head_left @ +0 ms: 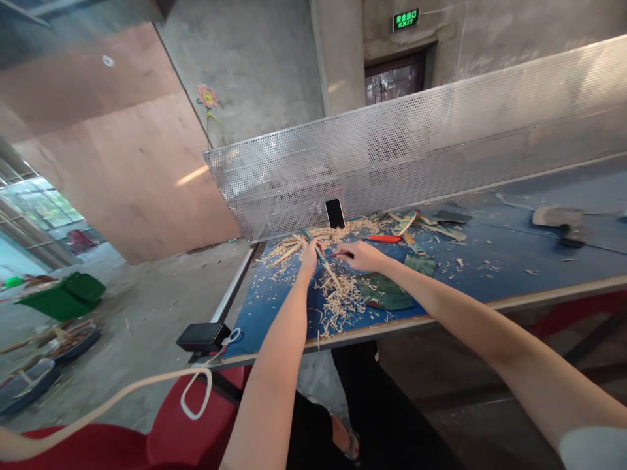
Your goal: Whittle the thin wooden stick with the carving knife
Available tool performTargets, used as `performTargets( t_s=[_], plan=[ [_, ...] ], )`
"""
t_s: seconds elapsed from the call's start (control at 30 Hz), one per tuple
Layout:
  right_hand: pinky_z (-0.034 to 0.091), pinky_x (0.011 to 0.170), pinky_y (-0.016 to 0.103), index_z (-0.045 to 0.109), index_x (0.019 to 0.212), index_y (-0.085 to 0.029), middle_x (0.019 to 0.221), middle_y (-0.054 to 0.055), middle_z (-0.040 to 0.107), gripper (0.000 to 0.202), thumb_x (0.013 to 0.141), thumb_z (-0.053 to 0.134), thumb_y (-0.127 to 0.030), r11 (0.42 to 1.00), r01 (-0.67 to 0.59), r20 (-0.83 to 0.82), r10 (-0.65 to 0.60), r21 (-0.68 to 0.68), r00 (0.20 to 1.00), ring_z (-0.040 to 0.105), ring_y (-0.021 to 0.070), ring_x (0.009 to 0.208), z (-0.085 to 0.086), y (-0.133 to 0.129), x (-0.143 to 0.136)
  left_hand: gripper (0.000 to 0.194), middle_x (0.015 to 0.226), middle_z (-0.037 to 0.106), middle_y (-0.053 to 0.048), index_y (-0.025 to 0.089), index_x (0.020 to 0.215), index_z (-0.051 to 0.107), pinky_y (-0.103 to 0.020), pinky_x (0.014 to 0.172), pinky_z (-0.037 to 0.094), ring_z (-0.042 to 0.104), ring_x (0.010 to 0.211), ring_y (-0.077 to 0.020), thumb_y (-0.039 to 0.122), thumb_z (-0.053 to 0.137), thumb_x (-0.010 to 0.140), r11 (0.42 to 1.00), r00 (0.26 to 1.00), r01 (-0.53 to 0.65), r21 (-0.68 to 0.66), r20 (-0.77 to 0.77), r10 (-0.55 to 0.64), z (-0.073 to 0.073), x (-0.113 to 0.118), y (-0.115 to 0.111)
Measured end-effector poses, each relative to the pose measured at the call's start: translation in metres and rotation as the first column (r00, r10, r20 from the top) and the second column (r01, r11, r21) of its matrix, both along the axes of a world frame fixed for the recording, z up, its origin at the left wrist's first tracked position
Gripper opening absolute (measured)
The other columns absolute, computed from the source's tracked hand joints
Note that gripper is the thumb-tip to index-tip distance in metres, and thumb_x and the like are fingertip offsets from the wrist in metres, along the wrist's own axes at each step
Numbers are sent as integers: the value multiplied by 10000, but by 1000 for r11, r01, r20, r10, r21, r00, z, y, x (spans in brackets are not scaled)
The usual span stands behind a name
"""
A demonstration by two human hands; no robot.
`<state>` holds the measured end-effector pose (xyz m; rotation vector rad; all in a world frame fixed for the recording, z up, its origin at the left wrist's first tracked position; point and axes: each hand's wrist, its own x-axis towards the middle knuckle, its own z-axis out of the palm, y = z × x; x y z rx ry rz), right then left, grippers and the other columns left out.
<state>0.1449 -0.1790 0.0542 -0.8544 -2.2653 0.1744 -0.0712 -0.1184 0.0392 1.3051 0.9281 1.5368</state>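
My left hand [308,258] is closed around a thin strip of wood or bamboo [332,273], which slants down toward me with its pale end over the shavings. To the right, my right hand [363,255] is wrapped around a small knife [347,253] with a dark handle. The knife's blade points left, close to the strip; whether they touch I cannot tell. Curled pale shavings [337,303] lie in a heap below both hands on the blue tabletop [267,307]. A dark green piece of cloth or sheet [386,292] lies right of the heap.
A phone [336,214] leans against the perforated metal screen [294,176] at the back. An orange-handled tool [385,239] lies among scraps. A cleaver-like blade [558,219] rests farther right. A black box [202,337] with a cable sits at the left corner, above a red chair [191,418].
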Motion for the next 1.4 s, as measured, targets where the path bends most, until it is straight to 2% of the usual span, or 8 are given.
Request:
performTargets(
  t_s=[0.2,0.47,0.6,0.73,0.87,1.03,1.2,1.4],
  plan=[
    [421,709,300,774,1090,-232,871,53,793,244,1066,551,-329,1000,22,47,-23,20,999,664,197,726,-2,2,-3,217,730,624,19,219,1020,638,-277,579,439,589,578,-143,297,784,880,996,992,60,-72,119,-51,5,-8,4],
    [449,734,297,808,1175,-229,931,77,832,295,1090,554,-353,1000,12,150,-10,-8,989,714,210,782,-8,10,2,139,670,544,42,194,1068,616,-272,554,461,530,510,-119,214,711,968,973,942,198,-121,298,-155,10,-6,1],
    [479,792,300,802,1228,-239,1048,85,848,304,1108,539,-336,1000,-12,197,6,27,980,749,217,871,-15,14,-3,188,624,468,52,190,1026,614,-250,508,386,448,494,-107,329,737,1000,946,924,288,-149,301,-234,11,-3,0],
    [495,808,301,798,1234,-257,1082,72,847,291,1109,550,-343,998,-30,249,14,63,968,760,217,905,-21,17,-7,401,613,383,72,223,897,543,-240,498,359,379,500,-93,540,768,993,970,956,225,-93,216,-201,10,1,-1],
    [488,782,294,790,1229,-239,1066,69,845,323,1133,510,-366,997,-27,183,13,74,983,753,205,877,-20,11,-10,557,617,345,77,251,831,424,-239,495,365,352,513,-97,696,731,966,986,971,153,-70,195,-137,11,6,0],
    [433,698,258,799,1196,-235,989,65,826,311,1118,517,-340,983,-61,248,17,172,969,704,175,807,-18,7,-15,580,623,346,76,253,828,403,-239,510,375,368,520,-98,736,693,969,983,966,170,-63,208,-154,12,7,0],
    [364,631,251,802,1182,-213,924,78,809,339,1122,483,-311,969,-42,319,-39,242,947,661,159,735,-19,10,-14,574,612,340,77,254,825,409,-245,504,358,361,508,-100,743,666,980,982,961,182,-56,223,-165,11,8,0],
    [433,699,272,802,1233,-240,980,71,831,298,1074,552,-266,988,0,293,-45,153,955,706,189,799,-19,7,-20,594,614,363,76,253,829,409,-247,500,358,382,502,-98,774,659,965,985,968,159,-71,205,-142,8,6,-1]
  ],
)
